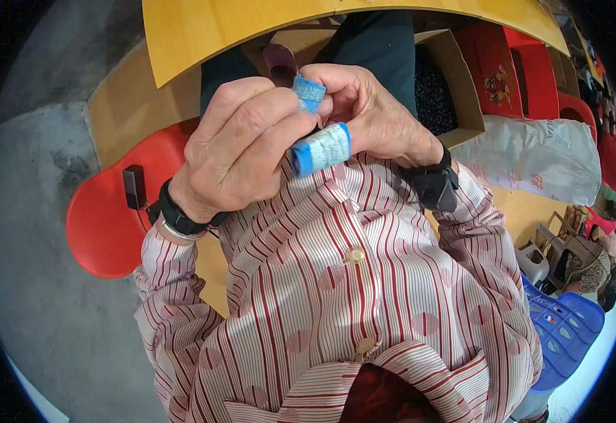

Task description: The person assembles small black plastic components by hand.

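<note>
Two bare hands meet in front of the chest, both on a blue-and-white strip. Left hand [241, 141]: back up, fingers curled over, looks to be pinching the strip from its side; thumb mostly hidden, so exact grip there can't be told. Right hand [378, 116]: thumb and forefinger bent in toward each other, pinching at the right edge of the strip's upper part [310, 94]. Lower part [322, 149] is a short roll, tilted, sitting below the left fingers and against the right hand. Whether upper part and roll are one piece or two is unclear: fingers cover the join and the roll's left end is a bit blurred.

Handling, my guess: very light, soft, bendy, cloth-like with a rough pale face and smoother blue edges. Not slippery, not fragile; would squash or unroll under a loose hold rather than break. Best hold: fingertips on the blue edge for the upper part, thumb and finger around the middle of the roll, light pressure to spare its shape.

Strip is up in the air, just short of the yellow desk [216, 28], over the lap side. Striped shirt [308, 275] close below, so loose ends could brush it. Red seat [107, 225] off left, open cardboard box [469, 84] right.
</note>
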### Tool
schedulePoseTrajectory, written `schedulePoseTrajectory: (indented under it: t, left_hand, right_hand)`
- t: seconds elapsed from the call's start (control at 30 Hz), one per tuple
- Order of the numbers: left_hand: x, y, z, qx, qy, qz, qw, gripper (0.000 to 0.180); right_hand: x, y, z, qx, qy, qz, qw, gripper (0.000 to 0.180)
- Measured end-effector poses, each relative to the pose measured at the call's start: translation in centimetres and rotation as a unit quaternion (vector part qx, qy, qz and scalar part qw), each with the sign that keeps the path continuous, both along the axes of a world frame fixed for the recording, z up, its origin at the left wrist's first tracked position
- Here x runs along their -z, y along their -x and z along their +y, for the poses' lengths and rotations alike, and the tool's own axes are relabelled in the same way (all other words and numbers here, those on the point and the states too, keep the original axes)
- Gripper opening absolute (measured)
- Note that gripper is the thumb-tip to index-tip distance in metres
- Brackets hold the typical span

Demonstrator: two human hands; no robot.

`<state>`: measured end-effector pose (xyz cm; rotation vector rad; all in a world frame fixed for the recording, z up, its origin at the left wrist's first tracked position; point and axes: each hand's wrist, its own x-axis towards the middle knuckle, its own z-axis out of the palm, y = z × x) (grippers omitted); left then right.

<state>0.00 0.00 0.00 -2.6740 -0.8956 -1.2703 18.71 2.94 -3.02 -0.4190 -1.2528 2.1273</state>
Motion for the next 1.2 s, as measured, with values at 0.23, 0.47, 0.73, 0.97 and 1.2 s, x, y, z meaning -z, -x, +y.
schedulePoseTrajectory:
  t: [0.23, 0.47, 0.73, 0.97, 1.2]
  left_hand:
    - [0.1, 0.1, 0.1, 0.012, 0.006, 0.0, 1.0, 0.038]
    - [-0.1, 0.1, 0.6, 0.028, -0.017, 0.006, 0.999, 0.028]
    - [-0.1, 1.7, -0.1, 0.02, 0.218, -0.079, 0.972, 0.054]
    - [-0.2, 0.4, -0.7, 0.028, 0.22, -0.097, 0.97, 0.068]
    - [-0.5, 0.4, -0.5, 0.025, 0.188, -0.087, 0.978, 0.061]
  right_hand:
    - [-0.2, 0.2, 0.1, -0.029, 0.039, 0.0, 0.999, 0.019]
    - [-0.3, 0.5, -0.3, 0.031, 0.017, -0.028, 0.999, 0.022]
    - [-2.6, -0.2, 0.0, 0.122, -0.24, -0.2, 0.942, 0.027]
    - [-2.6, 0.3, -0.5, 0.163, -0.272, -0.181, 0.931, 0.029]
    - [-2.3, 0.7, -0.3, 0.172, -0.29, -0.172, 0.925, 0.031]
